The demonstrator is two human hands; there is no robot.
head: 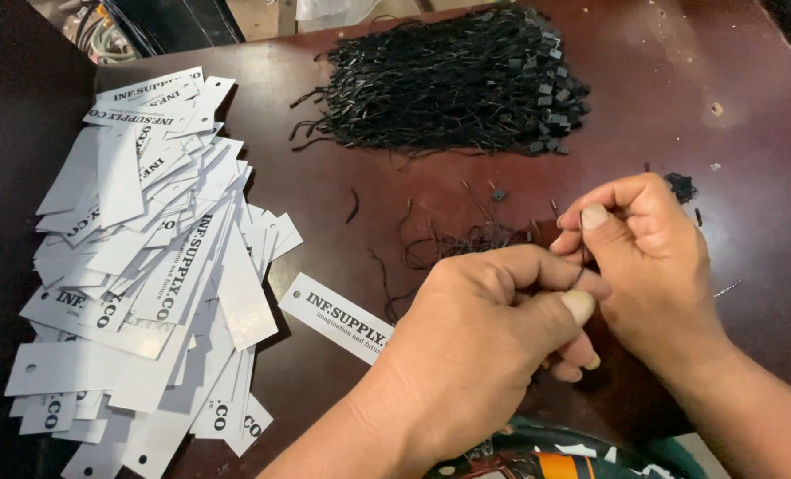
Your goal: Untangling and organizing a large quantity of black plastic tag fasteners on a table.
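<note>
The thin black string (580,266) lies pinched between your two hands at the centre-right of the dark table (750,80); only a short stretch of it shows between the fingertips, running roughly upright. The white paper tag (333,315) sits under your left hand (484,346), its long axis slanting from upper left down toward your wrist, its near end hidden by that hand. Your left hand is closed narrow, thumb pressed against forefinger on the string. Your right hand (648,266) meets it from the right, thumb and forefinger likewise nipped together on the same string, so both hands touch at the fingertips. The tag lies left of and below the pinch point, nearer your left hand. A loose tangle of strings (453,244) lies just behind the hands. Farther back rests the large black string bundle (453,84); the heap of white tags (147,266) spreads well apart at the left.
</note>
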